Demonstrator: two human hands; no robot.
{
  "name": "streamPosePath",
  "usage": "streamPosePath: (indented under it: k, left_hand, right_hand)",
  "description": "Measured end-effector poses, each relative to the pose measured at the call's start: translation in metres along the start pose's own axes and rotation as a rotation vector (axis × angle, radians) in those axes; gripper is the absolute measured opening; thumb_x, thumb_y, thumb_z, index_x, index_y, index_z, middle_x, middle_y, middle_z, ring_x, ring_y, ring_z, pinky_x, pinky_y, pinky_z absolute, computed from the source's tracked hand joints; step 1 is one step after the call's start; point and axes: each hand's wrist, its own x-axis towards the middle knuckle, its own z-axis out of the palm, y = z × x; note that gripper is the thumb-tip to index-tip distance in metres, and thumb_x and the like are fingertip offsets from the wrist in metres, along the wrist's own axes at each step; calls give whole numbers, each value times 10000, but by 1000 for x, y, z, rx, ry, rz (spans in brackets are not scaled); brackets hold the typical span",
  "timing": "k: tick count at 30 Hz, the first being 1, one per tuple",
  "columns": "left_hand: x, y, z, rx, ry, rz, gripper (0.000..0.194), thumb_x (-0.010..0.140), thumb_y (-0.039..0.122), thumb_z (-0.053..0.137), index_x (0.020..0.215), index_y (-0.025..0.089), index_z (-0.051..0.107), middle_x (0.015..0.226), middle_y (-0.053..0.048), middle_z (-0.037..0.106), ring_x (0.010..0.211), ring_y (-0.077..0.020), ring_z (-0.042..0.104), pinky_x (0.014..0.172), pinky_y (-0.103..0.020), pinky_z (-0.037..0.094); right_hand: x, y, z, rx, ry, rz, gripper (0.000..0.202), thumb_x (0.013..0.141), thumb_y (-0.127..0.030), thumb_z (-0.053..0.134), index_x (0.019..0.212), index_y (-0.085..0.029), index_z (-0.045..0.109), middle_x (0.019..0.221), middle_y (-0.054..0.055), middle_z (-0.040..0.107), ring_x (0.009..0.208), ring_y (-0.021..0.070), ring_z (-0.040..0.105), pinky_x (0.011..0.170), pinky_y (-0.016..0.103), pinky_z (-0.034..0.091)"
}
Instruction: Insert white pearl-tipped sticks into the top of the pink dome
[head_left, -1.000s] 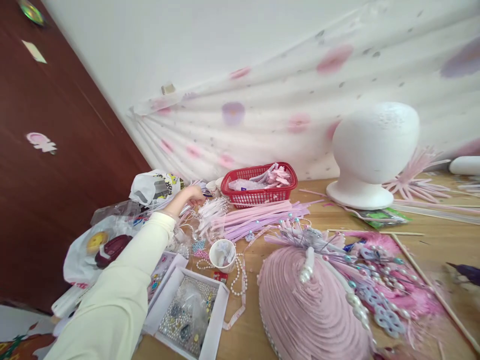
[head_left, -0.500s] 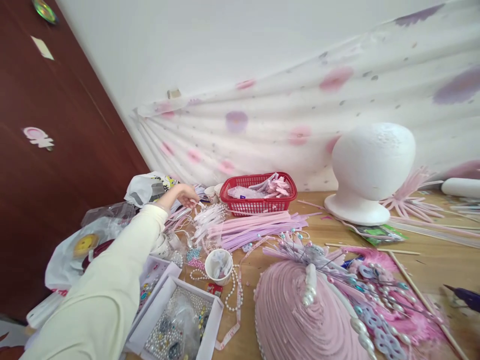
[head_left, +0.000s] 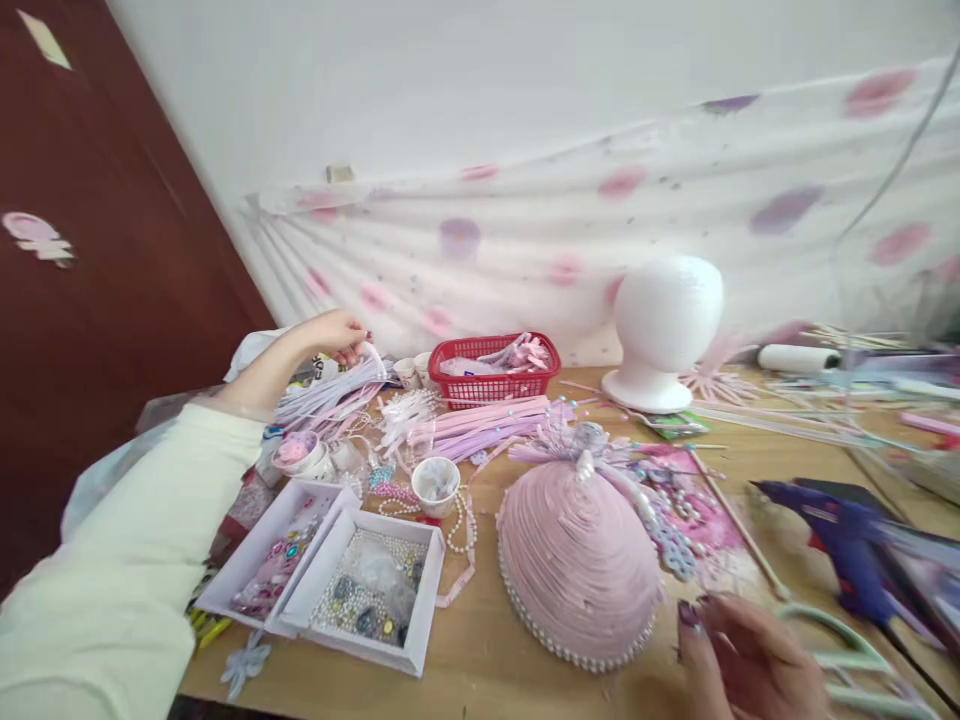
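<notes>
My left hand (head_left: 341, 338) is at the back left with its fingers pinched on a pale fuzzy stem (head_left: 371, 355), above a bundle of pale lilac stems (head_left: 322, 398). Low at the right, my right hand (head_left: 750, 660) has its fingers curled, with the thumb up; whether anything small is between them is hidden. It is just right of a pink domed cap (head_left: 577, 560) with a pearl-edged rim and a spray of lilac stems and pearls at its top. Pink and lilac stems (head_left: 480, 425) lie at the middle of the table.
A red basket (head_left: 495, 388) stands near the wall, with a white foam head (head_left: 664, 320) to its right. Two white boxes (head_left: 420, 625) of beads, a paper cup (head_left: 435, 487) and a pearl string are at the left. A purple glue gun (head_left: 832, 535) lies at the right.
My left hand has risen and moved left, lifting the pale stem. My right hand has come into view at the lower right. The view has swung right and takes in more of the table.
</notes>
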Motion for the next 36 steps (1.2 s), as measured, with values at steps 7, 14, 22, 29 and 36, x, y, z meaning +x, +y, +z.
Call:
streamPosePath:
  k: [7, 14, 22, 29, 36]
  left_hand:
    - [-113, 18, 21, -370, 254, 385, 262, 899, 148, 417, 1067, 67, 601, 591, 57, 521, 518, -46, 504, 671, -238, 494]
    - [-270, 29, 113, -774, 508, 431, 109, 887, 344, 515, 903, 281, 602, 538, 57, 540, 514, -116, 533, 540, -236, 484]
    - [-296, 29, 258, -867, -134, 615, 261, 948, 399, 397, 1036, 212, 557, 758, -30, 640, 589, -115, 543, 578, -240, 483]
    - [-282, 24, 279, -924, -316, 502, 242, 932, 373, 437, 1059, 183, 515, 767, -19, 622, 644, -120, 567, 618, -246, 493]
    - [-264, 14, 296, -958, -314, 444, 244, 892, 388, 496, 958, 159, 550, 716, -30, 656, 653, -142, 600, 662, -273, 499]
  right_hand:
    - [-27, -46, -4, 46, -235, -298, 111, 907, -225, 535, 835, -214, 619, 573, -15, 559, 488, 122, 525, 495, 248, 427]
    - [-47, -86, 21, 278, -778, -29, 399, 881, -546, 521, 1123, -240, 604, 639, -4, 552, 548, 139, 482, 513, 255, 385]
    - [-40, -93, 16, 467, -472, 476, 436, 884, -612, 468, 908, -191, 578, 549, -60, 409, 426, 64, 295, 408, 197, 240]
    - [-24, -54, 1, 190, -437, 238, 462, 909, -587, 444, 821, -161, 599, 538, -39, 463, 468, 86, 398, 452, 221, 316]
    - [-18, -30, 1, 190, -459, 172, 473, 880, -561, 514, 597, -184, 477, 453, -63, 364, 432, 72, 337, 448, 225, 282]
